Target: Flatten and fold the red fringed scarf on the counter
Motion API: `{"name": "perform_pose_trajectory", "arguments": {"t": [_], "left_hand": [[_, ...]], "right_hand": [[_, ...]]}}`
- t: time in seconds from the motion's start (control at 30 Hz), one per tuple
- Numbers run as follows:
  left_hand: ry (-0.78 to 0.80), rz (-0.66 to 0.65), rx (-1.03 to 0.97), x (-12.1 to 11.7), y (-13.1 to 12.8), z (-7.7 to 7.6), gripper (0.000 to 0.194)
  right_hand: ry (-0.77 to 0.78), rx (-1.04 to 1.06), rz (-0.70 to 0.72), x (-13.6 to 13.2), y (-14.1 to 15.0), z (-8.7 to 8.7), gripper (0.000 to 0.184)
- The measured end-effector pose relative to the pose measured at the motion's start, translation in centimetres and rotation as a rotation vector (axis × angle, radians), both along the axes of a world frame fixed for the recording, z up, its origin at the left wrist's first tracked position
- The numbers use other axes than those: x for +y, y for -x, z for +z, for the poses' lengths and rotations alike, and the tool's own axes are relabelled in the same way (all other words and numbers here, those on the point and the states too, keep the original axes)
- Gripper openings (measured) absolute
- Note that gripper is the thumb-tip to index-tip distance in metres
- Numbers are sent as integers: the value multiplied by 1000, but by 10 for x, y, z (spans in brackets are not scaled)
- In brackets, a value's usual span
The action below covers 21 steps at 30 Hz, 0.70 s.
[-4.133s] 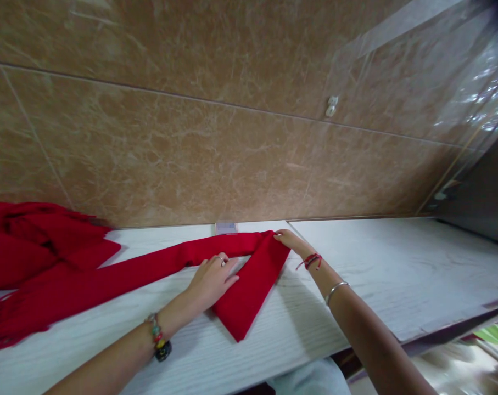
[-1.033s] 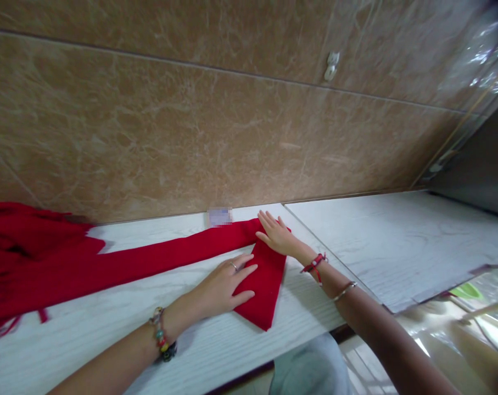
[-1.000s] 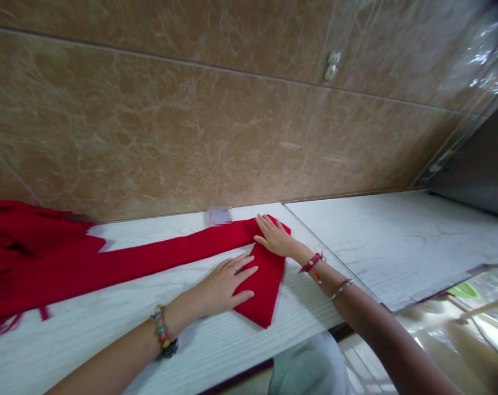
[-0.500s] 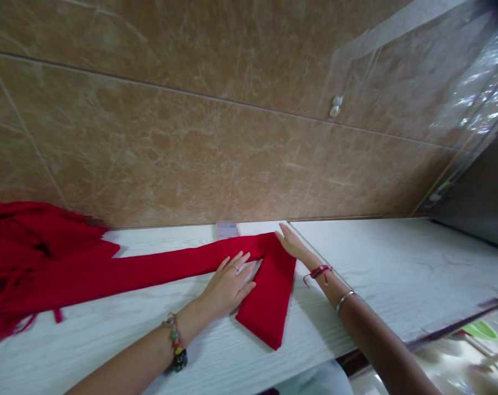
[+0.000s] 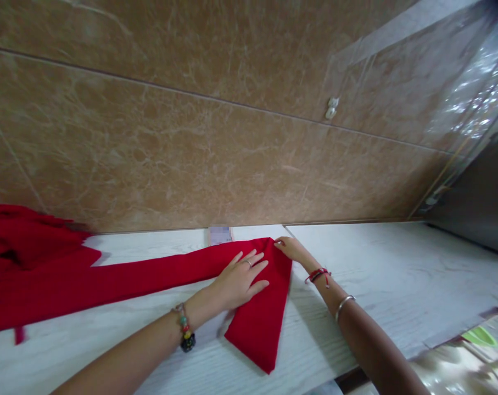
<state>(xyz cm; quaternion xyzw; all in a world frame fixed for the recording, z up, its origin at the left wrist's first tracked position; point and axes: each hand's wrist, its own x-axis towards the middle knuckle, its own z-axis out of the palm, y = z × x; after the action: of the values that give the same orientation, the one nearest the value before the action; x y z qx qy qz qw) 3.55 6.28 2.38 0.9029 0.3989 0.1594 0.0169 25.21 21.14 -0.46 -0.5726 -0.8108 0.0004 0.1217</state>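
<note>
A long red scarf (image 5: 141, 280) lies on a white wood-grain table (image 5: 356, 285). Its right end is folded over at an angle, so a short flap (image 5: 257, 329) points toward me. My left hand (image 5: 242, 280), with a ring on one finger, rests flat over the fold with its fingers spread. At the scarf's upper right corner, my right hand (image 5: 289, 248) has its fingers closed on the folded edge. Part of the fold is hidden under my left hand.
More of the red fabric is heaped at the far left (image 5: 22, 236). A small pale card-like item (image 5: 219, 235) sits against the brown tiled wall (image 5: 191, 153). A white hook (image 5: 331, 107) is fixed to the wall. Beyond the table's right edge lies a green item (image 5: 479, 336).
My left hand has shifted right onto the fold, covering the small gap there. The fingers of my right hand have closed at the corner. The view has moved slightly.
</note>
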Motion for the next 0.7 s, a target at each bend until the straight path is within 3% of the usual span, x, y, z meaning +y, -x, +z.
{"name": "perform_pose_trajectory", "arguments": {"t": [0.23,0.33,0.47,0.6,0.7], "left_hand": [[66,-39,135,9,-4,-26,49],[2,-29,123,8,-2,-25,47],[-41,-8,145,-4,9,-16,47],[-116,8,209,-26,58,-6,45],[-192,220,196,-39,128,2,38]], "right_hand": [[-128,14,18,-20,14,3,38],[-171,3,117,-32,25,3,47],[-110,-77,177,-40,35,-11,53],[-132,-83,180,-39,31,-21,53],[-188,2,168,-38,30,-18,53]]}}
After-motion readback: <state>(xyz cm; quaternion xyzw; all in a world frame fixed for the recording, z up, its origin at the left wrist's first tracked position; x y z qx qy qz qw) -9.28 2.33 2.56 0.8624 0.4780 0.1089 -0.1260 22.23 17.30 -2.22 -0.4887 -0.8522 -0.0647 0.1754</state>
